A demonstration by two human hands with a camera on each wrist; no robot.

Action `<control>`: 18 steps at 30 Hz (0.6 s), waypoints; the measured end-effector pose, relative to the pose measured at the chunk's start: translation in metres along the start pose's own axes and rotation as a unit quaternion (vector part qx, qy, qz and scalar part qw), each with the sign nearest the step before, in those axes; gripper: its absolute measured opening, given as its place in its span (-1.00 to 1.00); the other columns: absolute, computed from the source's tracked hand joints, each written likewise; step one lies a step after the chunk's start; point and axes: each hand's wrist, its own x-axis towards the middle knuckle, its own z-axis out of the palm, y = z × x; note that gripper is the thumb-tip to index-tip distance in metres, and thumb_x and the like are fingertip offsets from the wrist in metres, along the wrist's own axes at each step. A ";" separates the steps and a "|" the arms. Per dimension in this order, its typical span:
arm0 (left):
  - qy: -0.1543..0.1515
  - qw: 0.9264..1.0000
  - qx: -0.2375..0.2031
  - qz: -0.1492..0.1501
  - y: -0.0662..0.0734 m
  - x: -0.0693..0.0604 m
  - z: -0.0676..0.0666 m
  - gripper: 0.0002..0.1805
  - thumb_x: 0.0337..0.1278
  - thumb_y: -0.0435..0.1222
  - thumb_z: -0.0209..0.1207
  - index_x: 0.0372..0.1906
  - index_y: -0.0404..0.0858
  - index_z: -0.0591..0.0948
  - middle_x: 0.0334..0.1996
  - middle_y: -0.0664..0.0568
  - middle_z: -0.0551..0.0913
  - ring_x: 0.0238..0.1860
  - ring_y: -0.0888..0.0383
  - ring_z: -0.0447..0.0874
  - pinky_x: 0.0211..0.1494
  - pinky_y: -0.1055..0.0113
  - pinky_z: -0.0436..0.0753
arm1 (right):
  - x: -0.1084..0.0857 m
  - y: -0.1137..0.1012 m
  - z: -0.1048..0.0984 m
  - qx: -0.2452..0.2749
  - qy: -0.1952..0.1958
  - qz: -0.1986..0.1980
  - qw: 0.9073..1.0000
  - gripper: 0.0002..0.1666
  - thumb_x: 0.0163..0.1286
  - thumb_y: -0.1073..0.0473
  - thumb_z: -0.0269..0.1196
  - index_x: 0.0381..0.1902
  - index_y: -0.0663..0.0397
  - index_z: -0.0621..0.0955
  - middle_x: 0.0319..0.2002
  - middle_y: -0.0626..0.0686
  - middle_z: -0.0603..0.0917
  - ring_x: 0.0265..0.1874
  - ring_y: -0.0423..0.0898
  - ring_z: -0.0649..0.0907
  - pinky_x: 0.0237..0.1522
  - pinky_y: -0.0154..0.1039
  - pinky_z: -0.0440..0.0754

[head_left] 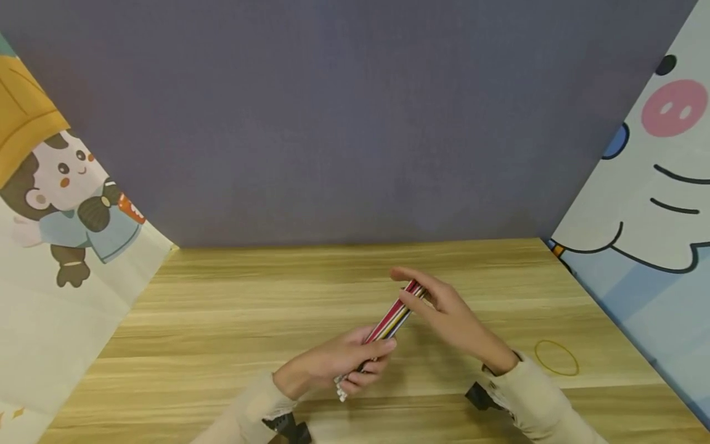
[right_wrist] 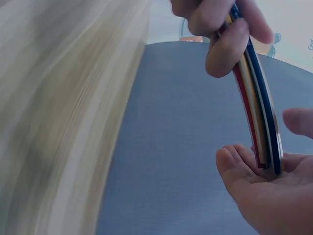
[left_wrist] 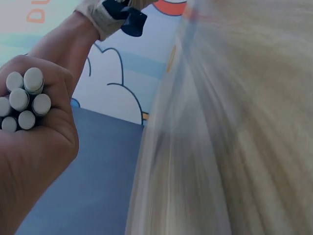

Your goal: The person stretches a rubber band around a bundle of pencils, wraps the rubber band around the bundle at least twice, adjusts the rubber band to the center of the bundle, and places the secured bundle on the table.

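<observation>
A bundle of striped sticks [head_left: 391, 319] in red, white, yellow and dark blue slants above the table. The left hand [head_left: 346, 357] grips its lower part, fingers curled round it. Several round white ends [left_wrist: 27, 100] stick out of that fist in the left wrist view. At the upper end, the right hand [head_left: 446, 314] holds its palm and relaxed fingers against the tips; the right wrist view shows the bundle's far end [right_wrist: 269, 164] resting on the open right palm [right_wrist: 274, 196], thumb apart from it.
A yellow rubber band [head_left: 556, 357] lies on the wooden table [head_left: 249, 296] to the right of the right forearm. A grey panel [head_left: 355, 123] stands behind the table, with cartoon-printed walls [head_left: 654, 203] at both sides.
</observation>
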 end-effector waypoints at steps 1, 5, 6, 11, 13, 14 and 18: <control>0.002 1.000 -0.002 0.004 0.000 0.000 -0.001 -0.82 0.63 -0.16 -0.21 -0.16 -0.17 0.25 -0.65 0.20 0.20 -0.80 0.40 0.12 -0.86 0.42 0.02 | 0.000 0.000 0.000 -0.007 0.000 -0.004 1.000 -0.46 0.55 0.14 0.13 0.45 -0.13 0.37 0.32 -0.01 0.51 0.20 -0.04 0.56 0.14 -0.18 0.59; 0.007 1.000 -0.010 0.006 0.001 -0.001 -0.002 -0.82 0.63 -0.16 -0.20 -0.18 -0.15 0.26 -0.65 0.19 0.22 -0.80 0.39 0.13 -0.87 0.42 0.05 | 0.000 0.001 0.004 -0.031 -0.004 -0.013 0.999 -0.29 0.53 0.14 0.17 0.54 -0.09 0.21 0.42 0.03 0.40 0.38 -0.02 0.41 0.35 0.01 0.43; 0.009 1.000 -0.011 0.006 0.001 -0.001 -0.002 -0.82 0.63 -0.16 -0.20 -0.18 -0.15 0.26 -0.64 0.19 0.22 -0.80 0.38 0.13 -0.87 0.41 0.05 | -0.001 0.002 0.006 -0.033 -0.006 -0.013 0.999 -0.27 0.53 0.14 0.18 0.55 -0.09 0.18 0.43 0.03 0.38 0.40 -0.02 0.38 0.37 0.05 0.39; 0.022 1.000 -0.012 -0.002 -0.001 -0.001 -0.001 -0.77 0.62 -0.15 -0.17 -0.25 -0.15 0.28 -0.65 0.18 0.20 -0.83 0.35 0.06 -0.88 0.37 0.01 | -0.002 0.001 0.010 -0.032 -0.015 -0.001 0.999 -0.24 0.51 0.08 0.20 0.55 -0.17 0.17 0.42 -0.04 0.39 0.40 -0.06 0.39 0.38 0.05 0.38; 0.023 1.000 -0.012 -0.007 -0.001 -0.001 -0.001 -0.77 0.62 -0.12 -0.17 -0.24 -0.14 0.27 -0.65 0.19 0.20 -0.83 0.36 0.06 -0.87 0.38 0.00 | -0.002 0.000 0.008 -0.025 -0.009 0.004 1.000 -0.24 0.50 0.08 0.22 0.55 -0.17 0.19 0.41 -0.04 0.41 0.38 -0.07 0.41 0.36 0.01 0.41; 0.024 1.000 -0.013 -0.006 -0.001 0.000 -0.001 -0.78 0.62 -0.12 -0.17 -0.22 -0.14 0.27 -0.65 0.19 0.19 -0.83 0.36 0.06 -0.87 0.39 -0.01 | -0.002 -0.001 0.007 -0.022 -0.003 0.009 1.000 -0.24 0.49 0.07 0.23 0.54 -0.18 0.20 0.39 -0.04 0.43 0.37 -0.07 0.43 0.35 -0.02 0.43; 0.040 0.999 -0.009 0.000 0.001 0.001 0.000 -0.81 0.61 -0.11 -0.15 -0.13 -0.14 0.25 -0.65 0.19 0.18 -0.81 0.38 0.06 -0.87 0.40 -0.03 | 0.000 -0.001 0.006 -0.019 0.032 0.011 0.999 -0.34 0.47 0.11 0.26 0.46 0.03 0.34 0.27 0.03 0.57 0.21 -0.06 0.59 0.22 -0.12 0.58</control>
